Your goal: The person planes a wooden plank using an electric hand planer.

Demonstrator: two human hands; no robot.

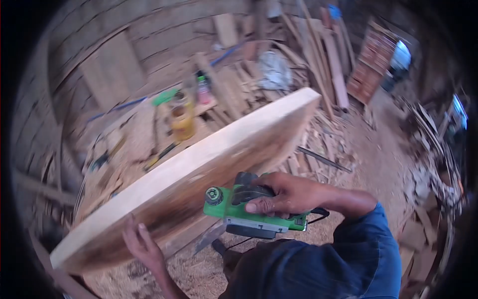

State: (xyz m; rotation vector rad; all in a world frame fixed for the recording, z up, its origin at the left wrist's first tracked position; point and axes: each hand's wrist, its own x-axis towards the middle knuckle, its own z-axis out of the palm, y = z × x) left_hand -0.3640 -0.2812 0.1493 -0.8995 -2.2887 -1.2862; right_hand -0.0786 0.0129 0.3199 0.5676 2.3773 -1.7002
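A thick wooden slab [199,154] stands on its long edge and runs diagonally across the head view, its pale upper edge facing up and its brown face toward me. My right hand [279,194] is closed around the handle of a green electric planer [259,219], held in front of my body, apart from the slab's upper edge. The planer's black knob faces left, and its sole is partly in view. My left hand [142,244] rests with stretched fingers against the slab's brown face near its lower left end.
Behind the slab, a bench holds a yellow bottle [182,119], a pink bottle with a green cap [203,89] and wood scraps. Long boards [333,65] lean at the back. Sawdust covers the floor, and offcuts [423,229] pile up at the right.
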